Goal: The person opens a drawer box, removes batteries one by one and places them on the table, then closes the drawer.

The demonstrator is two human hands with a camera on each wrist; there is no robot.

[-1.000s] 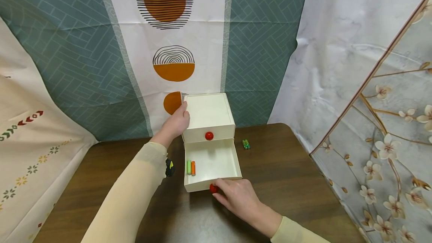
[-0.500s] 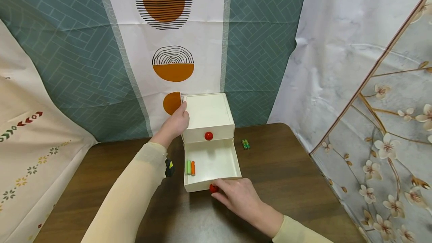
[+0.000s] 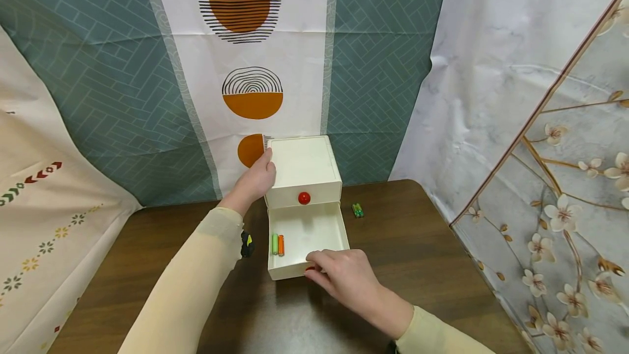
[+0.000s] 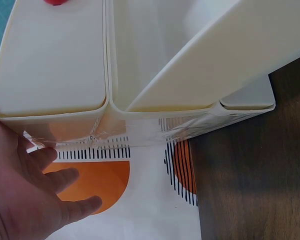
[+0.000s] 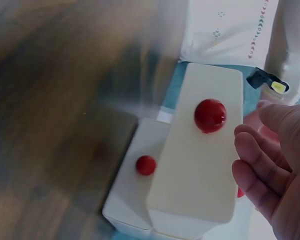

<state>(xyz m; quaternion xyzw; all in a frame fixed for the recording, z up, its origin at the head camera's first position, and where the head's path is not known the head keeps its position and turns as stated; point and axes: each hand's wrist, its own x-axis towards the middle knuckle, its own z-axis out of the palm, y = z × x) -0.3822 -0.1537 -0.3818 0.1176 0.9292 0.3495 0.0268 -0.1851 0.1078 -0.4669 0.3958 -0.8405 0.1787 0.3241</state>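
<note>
A white drawer cabinet stands against the backdrop with its middle drawer pulled out. Inside that drawer, a light green battery and an orange battery lie side by side at the left. My left hand rests against the cabinet's upper left side; the left wrist view has its fingers extended beside the wall, thumb hidden. My right hand is at the open drawer's front. In the right wrist view its loosely bent fingers are apart from the red knob.
Two green batteries lie on the brown table right of the cabinet. The upper drawer's red knob faces forward, and a lower drawer's knob shows in the right wrist view. Patterned cloths hang behind and at both sides.
My right hand's fingers have come off the open drawer's red knob and risen slightly over its front edge. The left hand, the drawer and the batteries have stayed in place.
</note>
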